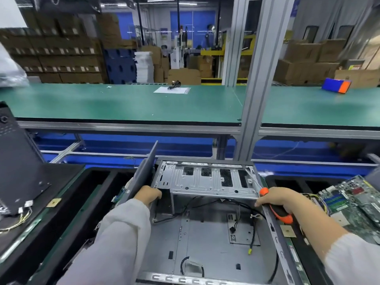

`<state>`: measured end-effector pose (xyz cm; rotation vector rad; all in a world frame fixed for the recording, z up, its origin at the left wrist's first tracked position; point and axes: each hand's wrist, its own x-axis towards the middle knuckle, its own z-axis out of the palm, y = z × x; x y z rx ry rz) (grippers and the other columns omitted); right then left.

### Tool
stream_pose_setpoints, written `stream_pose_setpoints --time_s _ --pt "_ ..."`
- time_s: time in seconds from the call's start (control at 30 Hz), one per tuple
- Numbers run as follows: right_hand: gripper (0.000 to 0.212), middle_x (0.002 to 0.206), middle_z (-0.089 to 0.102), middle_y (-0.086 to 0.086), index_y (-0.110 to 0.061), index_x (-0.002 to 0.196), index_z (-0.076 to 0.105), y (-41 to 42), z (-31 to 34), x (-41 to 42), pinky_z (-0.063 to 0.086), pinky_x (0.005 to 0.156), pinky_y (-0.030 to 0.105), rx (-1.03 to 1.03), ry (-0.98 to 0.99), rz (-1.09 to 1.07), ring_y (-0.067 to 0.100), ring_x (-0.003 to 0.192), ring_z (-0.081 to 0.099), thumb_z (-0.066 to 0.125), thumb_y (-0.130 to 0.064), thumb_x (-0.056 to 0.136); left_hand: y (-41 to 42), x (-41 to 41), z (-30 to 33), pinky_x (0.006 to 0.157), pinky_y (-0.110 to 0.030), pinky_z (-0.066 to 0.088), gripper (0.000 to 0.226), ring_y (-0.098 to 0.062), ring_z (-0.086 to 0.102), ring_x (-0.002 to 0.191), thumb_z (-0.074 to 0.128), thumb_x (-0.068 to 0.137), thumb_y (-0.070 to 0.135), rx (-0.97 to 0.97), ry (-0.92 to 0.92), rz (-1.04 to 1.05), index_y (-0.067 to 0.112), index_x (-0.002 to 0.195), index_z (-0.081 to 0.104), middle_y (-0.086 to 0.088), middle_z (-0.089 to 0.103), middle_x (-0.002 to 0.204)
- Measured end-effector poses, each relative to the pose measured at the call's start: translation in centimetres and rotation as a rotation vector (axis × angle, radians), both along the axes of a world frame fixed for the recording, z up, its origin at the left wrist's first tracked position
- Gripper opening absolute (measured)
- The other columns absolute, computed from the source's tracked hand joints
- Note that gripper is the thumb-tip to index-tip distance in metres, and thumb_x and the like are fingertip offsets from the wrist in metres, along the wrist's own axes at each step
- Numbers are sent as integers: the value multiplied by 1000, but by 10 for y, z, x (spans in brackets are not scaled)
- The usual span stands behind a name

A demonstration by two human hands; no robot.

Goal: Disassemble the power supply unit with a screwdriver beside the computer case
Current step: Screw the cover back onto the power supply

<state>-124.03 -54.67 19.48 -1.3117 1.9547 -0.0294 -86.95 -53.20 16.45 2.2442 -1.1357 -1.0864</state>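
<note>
Both hands were at the open computer case point(205, 233), left hand point(149, 195) gripping its left wall, right hand point(277, 199) clutching the screwdriver point(276, 206), its shaft angled up-left; no power supply unit was identifiable.

Black tray point(98, 182) carries the open computer case point(205, 233) — motherboard point(353, 200) alongside.

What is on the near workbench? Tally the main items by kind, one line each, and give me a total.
Computer case: 1
Screwdriver: 1
Circuit board: 1
Black panel: 1
Total: 4
</note>
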Motion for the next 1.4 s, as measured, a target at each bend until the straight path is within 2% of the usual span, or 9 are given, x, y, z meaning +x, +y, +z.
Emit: stream_pose_setpoints --time_s 0.13,0.3,0.47,0.7,0.8,0.93,1.13,1.27,1.4 --pt "18 63 57 14 -5 71 54 -6 -9 -1 47 57 28 23 -55 -49 26 53 55 71 -12 73 -9 2 1 72 -31 42 26 -22 45 64 63 81 -2 82 -48 6 -2 101 46 -10 46 74" --pt "20 72 61 14 -5 84 52 -2 -11 0 51 52 27 -72 -70 -47 24 54 59 69 -11 76 -10 4 -6 71 -34 43 34 -32 51 81 59 78 -11 29 33 50 -7 110 49 -19 53 92" --pt "27 62 52 7 -12 66 46 7 8 -15 38 48 23 -190 -78 -41 17 53 49 70 -9 78 -5 -14 7 53 -24 29 20 -22 39 60 50 72 -21 -176 208 82 -1 71 51 -9 44 66" --pt "31 59 47 6 -12 63 44 11 60 -51 30 56 30 -494 -84 -39 20 56 42 71 -9 80 -19 -45 40 63 -32 36 21 -23 44 74 48 72 -13 -461 326 42 2 86 52 -14 48 81" --pt "16 75 60 8 -11 79 57 10 72 -61 34 54 26 -615 -47 -38 19 65 50 72 -14 79 -23 -54 55 69 -36 47 39 -28 56 82 48 74 -12 -564 369 -5 11 103 60 -11 63 88" --pt "23 80 57 -4 -18 88 54 10 69 -63 37 63 28 -809 -119 -54 20 79 51 73 -11 79 -30 -59 65 79 -40 52 48 -25 59 88 52 79 -10 -725 312 -12 21 116 57 -10 66 99" --pt "43 93 66 9 -9 120 56 2 36 -60 47 77 36 -924 -195 -93 33 93 56 67 -6 79 -33 -64 54 60 -2 42 62 -5 50 73 49 84 -12 -912 234 21 19 137 48 5 59 89" --pt "38 75 62 2 -13 114 56 -4 22 -59 42 61 22 -1040 -220 -76 17 67 53 67 -3 79 -36 -69 43 60 2 41 65 12 53 67 46 86 -15 -986 231 39 19 141 44 18 58 94" --pt "36 69 59 -1 -14 111 56 -15 12 -59 40 56 13 -1082 -227 -62 13 61 50 67 -1 79 -44 -72 34 62 1 41 65 18 53 67 47 86 -17 -1042 209 65 10 145 41 12 61 103"
